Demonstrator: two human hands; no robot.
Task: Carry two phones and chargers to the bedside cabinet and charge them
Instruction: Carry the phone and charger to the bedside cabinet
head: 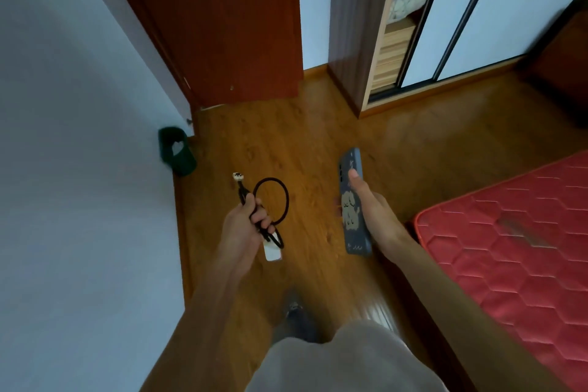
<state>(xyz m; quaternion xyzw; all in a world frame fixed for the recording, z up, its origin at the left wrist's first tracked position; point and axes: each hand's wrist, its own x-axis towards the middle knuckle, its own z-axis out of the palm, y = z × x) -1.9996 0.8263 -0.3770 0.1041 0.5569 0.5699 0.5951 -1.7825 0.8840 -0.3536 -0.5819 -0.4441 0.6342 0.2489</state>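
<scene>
Brown wooden floor (286, 137) is filling the middle of the frame, and a pale blue wall (79, 137) is running down the whole left side. At the upper centre a red-brown door (222, 25) is standing. To the right of it, a wardrobe (477, 25) with white sliding panels is showing folded cloth in its open part. A red quilted mattress (509, 232) is lying at the lower right. A small green container (178, 153) is sitting on the floor against the wall, left of centre.

The left hand (245, 229), slightly left of the frame centre, is gripping a black cable (287, 200). Its fingers are curling tightly around the gathered strands. One loop of the cable is standing out to the upper right of the fist, and a pale connector end is pointing up at the upper left. A white charger plug (273, 252) is hanging just below the same hand.

The right hand (372, 210), slightly right of centre, is holding a phone (351, 219) in a dark blue-grey case with a pale cartoon drawing. The thumb is lying along the back of the phone and the other fingers are wrapping around its far edge. Both hands are staying in the air above the floor, well apart from each other.

At the bottom, pale shorts (334, 360) and one foot (297, 318) are appearing, blurred.
</scene>
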